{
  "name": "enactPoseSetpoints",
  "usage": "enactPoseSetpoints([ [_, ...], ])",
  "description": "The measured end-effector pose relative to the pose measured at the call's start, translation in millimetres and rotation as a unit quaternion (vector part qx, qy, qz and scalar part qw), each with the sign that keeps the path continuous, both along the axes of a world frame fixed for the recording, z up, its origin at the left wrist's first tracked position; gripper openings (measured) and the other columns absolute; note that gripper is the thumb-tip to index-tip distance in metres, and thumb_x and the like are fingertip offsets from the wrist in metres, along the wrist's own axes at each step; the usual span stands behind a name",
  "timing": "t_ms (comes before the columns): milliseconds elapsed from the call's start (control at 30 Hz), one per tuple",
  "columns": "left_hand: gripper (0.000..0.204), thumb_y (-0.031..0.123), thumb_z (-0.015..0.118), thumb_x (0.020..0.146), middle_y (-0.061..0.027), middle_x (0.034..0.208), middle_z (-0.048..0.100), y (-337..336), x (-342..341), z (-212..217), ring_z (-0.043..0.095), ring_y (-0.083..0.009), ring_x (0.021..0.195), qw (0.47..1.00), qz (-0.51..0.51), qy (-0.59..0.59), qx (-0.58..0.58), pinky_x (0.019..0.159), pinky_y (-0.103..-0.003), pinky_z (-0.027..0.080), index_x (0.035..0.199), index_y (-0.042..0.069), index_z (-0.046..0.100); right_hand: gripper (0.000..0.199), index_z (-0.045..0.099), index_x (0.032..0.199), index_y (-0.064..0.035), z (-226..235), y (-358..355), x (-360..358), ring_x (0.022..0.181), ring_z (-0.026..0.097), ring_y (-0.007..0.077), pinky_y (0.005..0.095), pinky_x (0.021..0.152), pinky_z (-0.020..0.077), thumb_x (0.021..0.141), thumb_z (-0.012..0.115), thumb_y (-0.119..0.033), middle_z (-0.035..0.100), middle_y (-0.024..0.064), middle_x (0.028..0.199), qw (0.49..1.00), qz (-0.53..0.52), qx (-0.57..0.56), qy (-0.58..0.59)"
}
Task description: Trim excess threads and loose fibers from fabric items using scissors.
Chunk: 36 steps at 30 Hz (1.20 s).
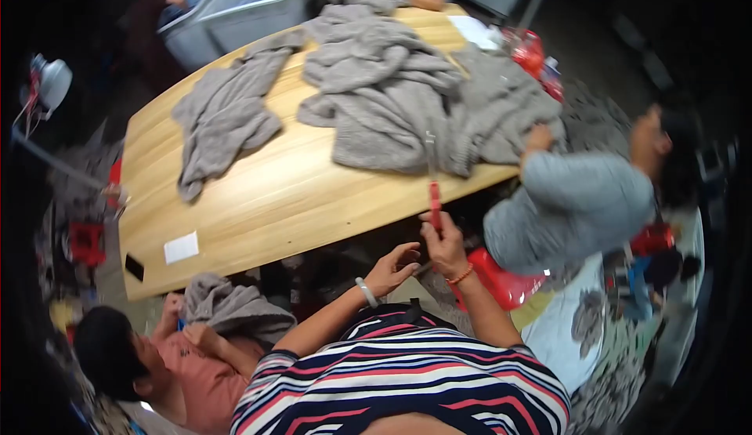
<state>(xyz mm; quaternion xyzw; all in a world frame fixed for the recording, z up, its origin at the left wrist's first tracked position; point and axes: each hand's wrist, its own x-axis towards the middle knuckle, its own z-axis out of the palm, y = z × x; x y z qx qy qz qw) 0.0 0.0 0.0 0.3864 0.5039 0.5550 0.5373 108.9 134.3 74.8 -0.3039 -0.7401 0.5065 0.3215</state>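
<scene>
My right hand (443, 245) is raised in front of me and grips a slim red-handled tool (435, 200) that points up toward the table edge. My left hand (394, 269) is just left of it, fingers loosely curled, touching something small between the two hands that I cannot make out. A bracelet sits on each wrist. Both hands are in front of the near edge of a long wooden table (258, 200). A big heap of grey knitted garments (407, 98) lies on the table right above the tool's tip.
Another grey garment (223, 117) lies on the table's left part, with a white paper slip (181, 248) near its front corner. A person in grey (576, 200) bends at the right, a person in pink (188, 364) holds grey knitwear at lower left. Grey bins (235, 12) stand behind.
</scene>
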Motion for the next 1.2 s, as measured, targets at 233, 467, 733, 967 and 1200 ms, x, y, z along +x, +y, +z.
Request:
enactPoseSetpoints([
  [233, 0.038, 0.018, 0.064, 0.095, -0.0123, 0.114, 0.067, 85.4, -87.5, -2.5, 0.064, -0.0182, 0.105, 0.988, 0.142, 0.057, -0.037, 0.091, -0.031, 0.052, 0.129, 0.003, 0.057, 0.019, 0.063, 0.093, -0.0019, -17.1, 101.5, -68.3, 0.061, 0.043, 0.0072, 0.0264, 0.057, 0.0409, 0.094, 0.068, -0.020, 0.049, 0.0019, 0.063, 0.999, 0.024, 0.035, 0.021],
  [467, 0.040, 0.020, 0.069, 0.092, -0.0117, 0.118, 0.064, 98.6, -204.0, -17.2, 0.061, -0.0213, 0.110, 0.930, 0.268, 0.234, -0.091, 0.090, -0.034, 0.051, 0.127, 0.003, 0.059, 0.009, 0.065, 0.095, -0.0061, -16.9, 144.1, -132.6, 0.073, 0.067, 0.0355, 0.0382, 0.064, 0.0500, 0.090, 0.062, -0.013, 0.064, 0.0184, 0.076, 0.981, 0.144, 0.047, -0.121],
  [733, 0.055, 0.026, 0.074, 0.083, -0.0231, 0.132, 0.053, -48.1, -450.7, -89.2, 0.046, -0.0397, 0.127, 0.624, 0.548, 0.514, -0.217, 0.109, -0.047, 0.035, 0.131, 0.007, 0.054, 0.011, 0.060, 0.090, -0.0066, -24.6, 144.2, -176.8, 0.075, 0.060, 0.0463, 0.0498, 0.060, 0.0463, 0.088, 0.063, -0.016, 0.061, 0.0237, 0.075, 0.951, 0.197, 0.102, -0.214],
  [967, 0.073, 0.037, 0.076, 0.078, -0.0206, 0.152, 0.034, -98.1, -596.6, -78.3, 0.033, -0.0384, 0.140, 0.537, 0.567, 0.505, -0.368, 0.110, -0.061, 0.028, 0.141, 0.015, 0.046, 0.014, 0.068, 0.097, -0.0029, -29.7, 137.1, -205.7, 0.072, 0.070, 0.0312, 0.0368, 0.066, 0.0527, 0.091, 0.059, -0.013, 0.067, 0.0184, 0.077, 0.932, 0.173, 0.061, -0.312],
  [1200, 0.060, 0.030, 0.078, 0.075, -0.0090, 0.142, 0.046, -59.8, -580.8, -147.7, 0.040, -0.0323, 0.134, 0.560, 0.438, 0.591, -0.380, 0.101, -0.072, 0.026, 0.128, 0.019, 0.054, 0.015, 0.067, 0.092, -0.0017, -30.6, 118.3, -236.6, 0.064, 0.066, 0.0311, 0.0369, 0.062, 0.0506, 0.092, 0.063, -0.017, 0.065, 0.0186, 0.072, 0.925, 0.165, 0.050, -0.338],
])
